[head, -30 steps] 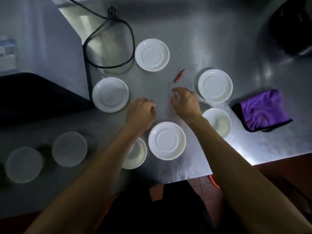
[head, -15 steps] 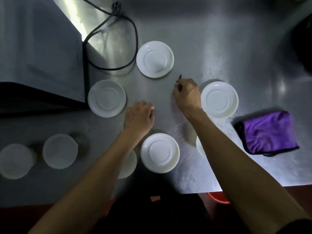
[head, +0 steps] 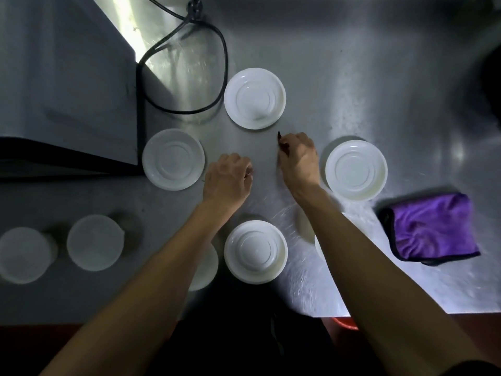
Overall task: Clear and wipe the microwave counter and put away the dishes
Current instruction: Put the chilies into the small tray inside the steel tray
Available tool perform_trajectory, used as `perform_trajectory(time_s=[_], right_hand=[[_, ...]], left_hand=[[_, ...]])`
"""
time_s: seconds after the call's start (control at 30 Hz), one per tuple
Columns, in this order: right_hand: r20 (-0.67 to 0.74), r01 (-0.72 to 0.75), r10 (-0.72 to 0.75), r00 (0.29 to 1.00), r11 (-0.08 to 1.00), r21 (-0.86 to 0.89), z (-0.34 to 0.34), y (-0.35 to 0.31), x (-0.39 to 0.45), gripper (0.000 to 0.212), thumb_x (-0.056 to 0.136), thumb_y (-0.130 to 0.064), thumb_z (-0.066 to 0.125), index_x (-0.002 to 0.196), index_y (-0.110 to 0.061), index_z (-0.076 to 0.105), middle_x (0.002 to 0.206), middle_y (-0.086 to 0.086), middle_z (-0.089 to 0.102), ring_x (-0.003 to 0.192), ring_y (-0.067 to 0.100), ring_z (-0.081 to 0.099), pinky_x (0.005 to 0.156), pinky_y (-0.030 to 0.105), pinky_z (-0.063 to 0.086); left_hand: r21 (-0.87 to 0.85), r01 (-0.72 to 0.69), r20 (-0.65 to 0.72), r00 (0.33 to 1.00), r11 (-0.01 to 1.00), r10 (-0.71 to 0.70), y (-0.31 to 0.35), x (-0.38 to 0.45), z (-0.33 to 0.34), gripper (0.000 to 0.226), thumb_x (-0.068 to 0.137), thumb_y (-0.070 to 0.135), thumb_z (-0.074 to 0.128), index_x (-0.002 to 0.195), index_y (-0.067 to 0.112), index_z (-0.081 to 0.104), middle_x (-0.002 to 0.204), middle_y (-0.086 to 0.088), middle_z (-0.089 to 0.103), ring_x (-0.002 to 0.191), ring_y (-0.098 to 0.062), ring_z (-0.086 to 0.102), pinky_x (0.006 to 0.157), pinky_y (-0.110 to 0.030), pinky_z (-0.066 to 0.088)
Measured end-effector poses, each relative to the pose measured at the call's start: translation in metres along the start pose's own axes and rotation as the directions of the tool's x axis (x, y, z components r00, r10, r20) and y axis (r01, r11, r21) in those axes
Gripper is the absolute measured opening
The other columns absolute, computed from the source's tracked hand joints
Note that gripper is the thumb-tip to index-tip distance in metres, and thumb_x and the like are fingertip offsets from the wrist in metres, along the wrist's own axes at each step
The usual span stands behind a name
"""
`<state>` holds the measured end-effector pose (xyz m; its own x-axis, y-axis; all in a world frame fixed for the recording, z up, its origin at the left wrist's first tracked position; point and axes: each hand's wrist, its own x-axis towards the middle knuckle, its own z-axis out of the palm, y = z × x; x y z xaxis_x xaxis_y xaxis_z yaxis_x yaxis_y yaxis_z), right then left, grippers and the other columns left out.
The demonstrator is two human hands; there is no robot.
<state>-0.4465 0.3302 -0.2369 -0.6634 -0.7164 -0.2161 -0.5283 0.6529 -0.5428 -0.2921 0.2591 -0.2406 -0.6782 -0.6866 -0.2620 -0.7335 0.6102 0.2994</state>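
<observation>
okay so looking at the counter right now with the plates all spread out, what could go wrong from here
1. The near plate sits close to the counter's front edge, between both forearms; a sweep could knock it off.
2. The right hand pinches a chili; it might slip out.
3. The power cord loops beside the far plate, so wiping there could snag it.

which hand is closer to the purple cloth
Right. The right hand is up and left of the purple cloth, with a white saucer between them; the left hand lies farther left still.
</observation>
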Motion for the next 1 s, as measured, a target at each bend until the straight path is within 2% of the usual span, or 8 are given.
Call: perform_trajectory(time_s=[0.17,0.37,0.63,0.83,1.0], right_hand=[[0.019,-0.004,0.005,1.0,1.0,-0.031,0.001,-0.003,-0.002,0.021,0.09,0.002,0.052,0.105,0.003,0.066,0.106,0.022,0.061,0.099,0.04,0.053,0.085,0.045,0.042],[0.036,-0.001,0.005,0.999,0.996,-0.086,0.003,-0.005,-0.006,0.029,0.087,0.004,0.05,0.111,0.001,0.066,0.108,0.02,0.062,0.101,0.039,0.053,0.09,0.045,0.043],[0.001,0.041,-0.041,0.999,0.999,0.018,-0.001,-0.006,-0.021,0.03,0.084,0.007,0.053,0.108,0.001,0.069,0.107,0.022,0.062,0.099,0.041,0.055,0.088,0.047,0.044],[-0.072,0.158,-0.151,0.986,0.981,0.113,-0.013,-0.015,-0.038,0.025,0.086,0.007,0.056,0.106,0.002,0.071,0.102,0.021,0.064,0.097,0.039,0.057,0.084,0.047,0.046],[-0.172,0.305,-0.275,0.946,0.935,0.179,-0.027,-0.037,-0.048,0.02,0.087,0.005,0.059,0.102,0.003,0.072,0.098,0.018,0.068,0.093,0.036,0.06,0.082,0.042,0.048]], left_hand=[[0.049,0.022,-0.015,1.0,0.999,-0.021,-0.009,-0.008,0.002,0.017,0.093,0.03,0.061,0.104,0.019,0.067,0.101,-0.002,0.065,0.095,-0.024,0.056,0.08,-0.036,0.041],[0.06,0.05,0.002,0.999,0.997,-0.05,-0.011,-0.007,0.003,0.017,0.096,0.023,0.054,0.105,0.019,0.068,0.102,-0.002,0.065,0.099,-0.025,0.055,0.081,-0.037,0.039],[-0.003,0.063,-0.04,0.997,0.998,-0.063,-0.01,-0.016,-0.003,0.015,0.096,0.026,0.057,0.102,0.018,0.068,0.096,-0.003,0.067,0.094,-0.026,0.056,0.08,-0.04,0.045],[-0.047,0.072,-0.146,0.986,0.996,-0.078,-0.007,-0.029,-0.024,0.015,0.096,0.026,0.06,0.103,0.016,0.069,0.092,-0.004,0.067,0.088,-0.026,0.057,0.077,-0.042,0.048],[-0.138,0.055,-0.281,0.955,0.989,-0.093,-0.003,-0.039,-0.053,0.012,0.094,0.024,0.063,0.1,0.016,0.069,0.089,-0.004,0.069,0.083,-0.025,0.06,0.073,-0.045,0.053]])
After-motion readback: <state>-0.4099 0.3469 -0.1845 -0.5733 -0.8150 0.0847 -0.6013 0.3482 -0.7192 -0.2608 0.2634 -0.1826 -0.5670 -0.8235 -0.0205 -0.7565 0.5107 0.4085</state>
